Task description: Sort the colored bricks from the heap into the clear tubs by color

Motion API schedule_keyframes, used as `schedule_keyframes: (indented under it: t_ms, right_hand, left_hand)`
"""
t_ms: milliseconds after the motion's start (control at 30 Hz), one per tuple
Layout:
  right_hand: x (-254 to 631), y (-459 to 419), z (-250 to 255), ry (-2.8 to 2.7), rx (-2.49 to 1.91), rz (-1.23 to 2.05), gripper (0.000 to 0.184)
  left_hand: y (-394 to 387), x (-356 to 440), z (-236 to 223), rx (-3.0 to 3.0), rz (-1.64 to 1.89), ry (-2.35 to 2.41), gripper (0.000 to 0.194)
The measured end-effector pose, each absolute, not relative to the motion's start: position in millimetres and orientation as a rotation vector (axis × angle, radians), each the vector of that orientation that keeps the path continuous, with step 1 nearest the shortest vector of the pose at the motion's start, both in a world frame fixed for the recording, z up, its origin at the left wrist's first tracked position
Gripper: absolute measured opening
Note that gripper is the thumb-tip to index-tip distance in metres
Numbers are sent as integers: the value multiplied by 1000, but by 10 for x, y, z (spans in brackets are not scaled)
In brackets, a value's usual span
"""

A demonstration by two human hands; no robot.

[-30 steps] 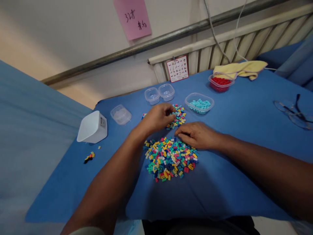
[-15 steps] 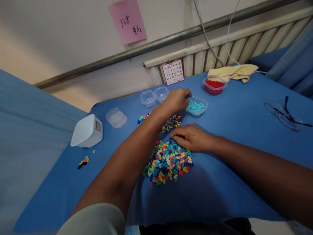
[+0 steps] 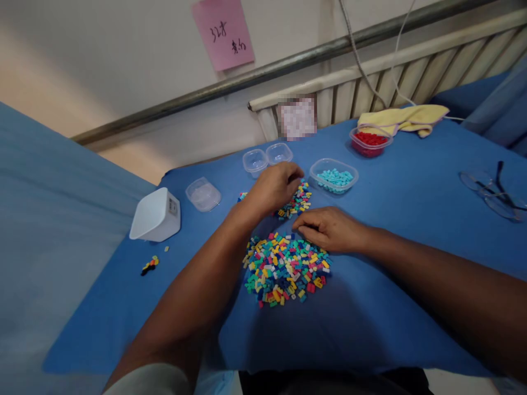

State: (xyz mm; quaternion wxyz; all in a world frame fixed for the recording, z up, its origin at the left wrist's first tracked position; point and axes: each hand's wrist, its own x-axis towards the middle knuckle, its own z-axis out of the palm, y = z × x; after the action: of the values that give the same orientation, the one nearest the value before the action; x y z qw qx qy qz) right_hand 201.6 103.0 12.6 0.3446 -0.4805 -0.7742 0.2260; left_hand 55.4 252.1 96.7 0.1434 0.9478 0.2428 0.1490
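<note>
My left hand (image 3: 276,185) hovers over the far pile of small toy bricks (image 3: 302,200), its fingers loosely bent and apart, with nothing visible in them. It hides part of that pile. Just right of it stands a clear tub of light-blue bricks (image 3: 335,179). My right hand (image 3: 329,229) rests on the blue cloth between the two piles, fingers curled together. Whatever its fingertips may hold is too small to make out. Nearest me lies the larger pile of mixed-colour bricks (image 3: 284,269), touching the underside of that hand.
A tub of red bricks (image 3: 368,144) sits beside a yellow cloth (image 3: 405,118). Two clear tubs (image 3: 255,161) stand at the back, and a clear lid-like dish (image 3: 203,195) lies left. Further left are a white box (image 3: 154,216) and a few loose bricks (image 3: 150,264). Eyeglasses (image 3: 494,195) lie right.
My left hand has drawn back left from the light-blue tub to above the far pile. My right hand stays in nearly the same place. The view has shifted slightly.
</note>
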Motion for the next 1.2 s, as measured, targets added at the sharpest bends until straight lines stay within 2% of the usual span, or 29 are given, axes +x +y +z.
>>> schedule_keyframes:
  t_ms: [133, 300, 500, 700, 867, 1000, 1200]
  right_hand:
    - [2019, 1008, 131, -2014, -1241, 595, 22]
    - [2032, 990, 108, -2012, -1229, 614, 21]
    - [2040, 971, 88, -2035, -1244, 627, 22]
    - [2024, 936, 121, -2021, -1249, 609, 22]
    - [2029, 922, 144, -2027, -1255, 580, 22]
    - [2032, 915, 150, -2036, -1266, 574, 23]
    - [2029, 910, 155, -2028, -1271, 584, 22]
  left_hand:
    - [2401, -9, 878, 2683, 335, 811, 18]
    - [2289, -414, 601, 2740, 399, 881, 25]
    - [2218, -428, 343, 2833, 526, 749, 32]
    - [2229, -483, 335, 2791, 542, 726, 35]
    - [2217, -588, 365, 2735, 647, 709, 52]
    - [2178, -571, 360, 2745, 533, 603, 65]
    - [2145, -544, 357, 2710, 630, 588, 64]
